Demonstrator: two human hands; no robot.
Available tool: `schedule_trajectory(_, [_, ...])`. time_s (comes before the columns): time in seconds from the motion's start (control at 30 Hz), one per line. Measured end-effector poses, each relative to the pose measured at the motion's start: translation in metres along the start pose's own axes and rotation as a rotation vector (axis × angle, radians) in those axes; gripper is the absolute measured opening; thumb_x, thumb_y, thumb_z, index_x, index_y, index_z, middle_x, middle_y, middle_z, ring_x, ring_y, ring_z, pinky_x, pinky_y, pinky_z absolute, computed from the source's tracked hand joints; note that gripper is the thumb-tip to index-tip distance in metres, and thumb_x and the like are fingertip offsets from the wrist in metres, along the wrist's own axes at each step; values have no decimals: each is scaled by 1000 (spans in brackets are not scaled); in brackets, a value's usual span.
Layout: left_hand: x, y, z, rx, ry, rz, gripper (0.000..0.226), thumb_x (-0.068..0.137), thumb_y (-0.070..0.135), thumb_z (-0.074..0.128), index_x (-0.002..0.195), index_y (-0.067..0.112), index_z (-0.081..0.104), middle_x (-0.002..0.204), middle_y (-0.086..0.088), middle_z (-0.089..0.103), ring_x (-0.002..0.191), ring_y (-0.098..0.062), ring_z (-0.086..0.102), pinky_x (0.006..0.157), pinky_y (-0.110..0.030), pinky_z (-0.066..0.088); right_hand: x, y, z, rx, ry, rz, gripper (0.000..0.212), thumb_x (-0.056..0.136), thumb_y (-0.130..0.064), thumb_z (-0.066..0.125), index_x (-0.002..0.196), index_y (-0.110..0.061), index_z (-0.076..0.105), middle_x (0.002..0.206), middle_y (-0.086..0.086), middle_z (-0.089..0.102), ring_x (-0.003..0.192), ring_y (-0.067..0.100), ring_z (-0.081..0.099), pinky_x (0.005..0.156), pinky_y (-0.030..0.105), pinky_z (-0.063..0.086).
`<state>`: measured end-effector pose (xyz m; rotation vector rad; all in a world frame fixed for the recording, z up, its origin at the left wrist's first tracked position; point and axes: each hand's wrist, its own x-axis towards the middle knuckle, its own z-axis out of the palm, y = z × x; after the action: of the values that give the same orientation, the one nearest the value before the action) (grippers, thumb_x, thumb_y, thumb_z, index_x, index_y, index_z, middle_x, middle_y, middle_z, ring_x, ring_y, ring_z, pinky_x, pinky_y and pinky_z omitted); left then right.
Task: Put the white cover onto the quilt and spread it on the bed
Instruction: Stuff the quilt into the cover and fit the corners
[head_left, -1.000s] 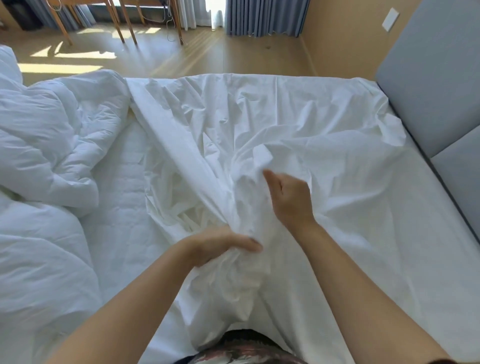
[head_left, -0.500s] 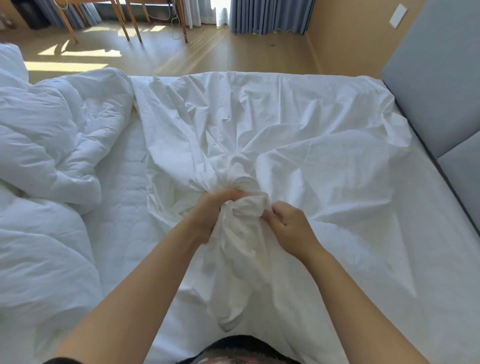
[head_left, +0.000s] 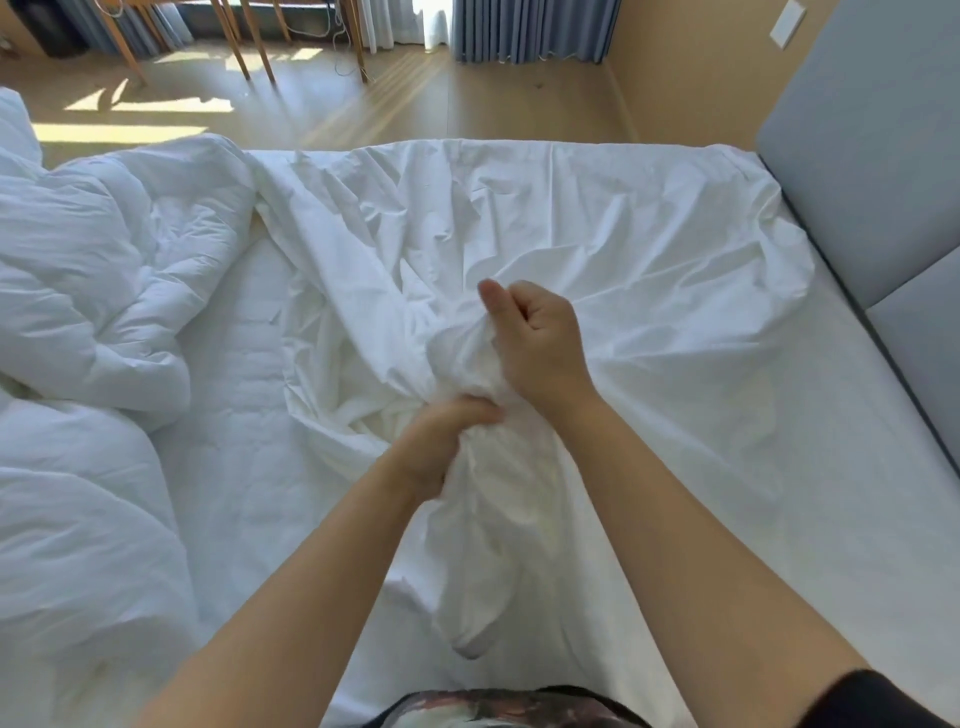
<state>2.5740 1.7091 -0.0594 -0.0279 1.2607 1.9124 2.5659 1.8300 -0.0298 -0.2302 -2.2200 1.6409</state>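
Note:
The thin white cover (head_left: 597, 244) lies crumpled across the right half of the bed (head_left: 234, 395). Its near part is gathered into a bunch that hangs toward me. My left hand (head_left: 447, 441) grips the bunch low down, fingers curled round the cloth. Just beyond it, my right hand (head_left: 535, 338) grips the gathered cloth higher up, with its thumb sticking up. The puffy white quilt (head_left: 88, 291) lies heaped on the left side of the bed, apart from the cover.
A grey padded headboard (head_left: 857, 171) runs along the right side of the bed. Beyond the far edge is wooden floor (head_left: 415, 109) with chair legs (head_left: 249, 57) and blue curtains (head_left: 530, 31).
My right hand has reached forward and taken a new hold farther up the cover. My left hand slid back toward me along the bunch, so more cloth is gathered.

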Motion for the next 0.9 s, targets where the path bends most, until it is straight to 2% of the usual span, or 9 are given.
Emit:
schedule_trajectory(0.1, [0, 14, -5, -95, -107, -66, 58, 42, 14, 66, 98, 5, 65, 81, -13, 70, 71, -25, 69, 63, -33, 58, -1, 12, -13, -27, 13, 64, 50, 94, -30, 57, 55, -19, 26, 51, -9, 25, 48, 5, 26, 50, 22, 26])
schedule_trajectory(0.23, [-8, 15, 5, 185, -259, -346, 21, 61, 11, 67, 79, 15, 78, 79, -5, 73, 72, -17, 71, 65, -28, 57, 12, 8, -16, -53, 7, 48, 54, 93, -32, 58, 52, -20, 25, 47, -10, 24, 45, 6, 25, 49, 22, 25])
schedule_trajectory(0.33, [-7, 11, 9, 485, -248, -420, 14, 81, 6, 66, 86, 18, 71, 80, 3, 74, 76, -11, 70, 68, -22, 54, 14, 5, -4, -131, -86, -22, 55, 92, -32, 60, 51, -20, 25, 46, -9, 24, 42, 7, 26, 48, 21, 25])
schedule_trajectory(0.43, [-4, 13, 3, 655, -133, -367, 19, 75, -1, 69, 87, 13, 70, 84, -3, 73, 82, -20, 69, 75, -29, 55, 6, 13, 9, -80, -78, 35, 52, 92, -31, 60, 54, -19, 27, 49, -9, 26, 45, 6, 27, 50, 20, 26])
schedule_trajectory(0.53, [-2, 11, -12, 412, -16, -236, 42, 53, 2, 69, 94, 7, 69, 90, -13, 72, 83, -28, 69, 75, -37, 58, -5, 29, -3, -50, -6, 150, 34, 85, -49, 59, 73, -19, 46, 73, -5, 48, 64, 1, 44, 64, 15, 36])
schedule_trajectory(0.63, [4, 17, -26, 50, 10, -113, 37, 42, 3, 60, 77, 6, 71, 68, -12, 66, 60, -25, 66, 55, -31, 57, -42, 51, -33, -172, 2, 192, 65, 61, -68, 54, 110, -25, 47, 109, -5, 46, 102, 7, 44, 87, 14, 33])
schedule_trajectory(0.7, [9, 22, -31, -68, 35, -54, 39, 39, 8, 60, 78, 6, 64, 65, -11, 61, 57, -25, 63, 54, -29, 55, -72, 64, -40, -333, -175, 231, 72, 61, -68, 55, 118, -24, 50, 111, -8, 44, 107, 8, 41, 95, 22, 30])
schedule_trajectory(0.8, [13, 22, -28, -19, 67, -95, 34, 42, 8, 56, 76, 6, 55, 60, -8, 56, 53, -23, 59, 52, -26, 52, -79, 76, -35, -388, -227, 192, 32, 87, -44, 52, 80, -14, 60, 79, -5, 51, 78, 12, 49, 77, 30, 37])
schedule_trajectory(0.9, [11, 18, -18, 171, 45, -150, 28, 53, 8, 58, 81, 7, 61, 63, -8, 62, 53, -20, 63, 50, -26, 52, -54, 62, -40, -260, -25, 125, 33, 95, -21, 48, 69, -1, 55, 68, 5, 52, 64, 8, 46, 63, 22, 36])
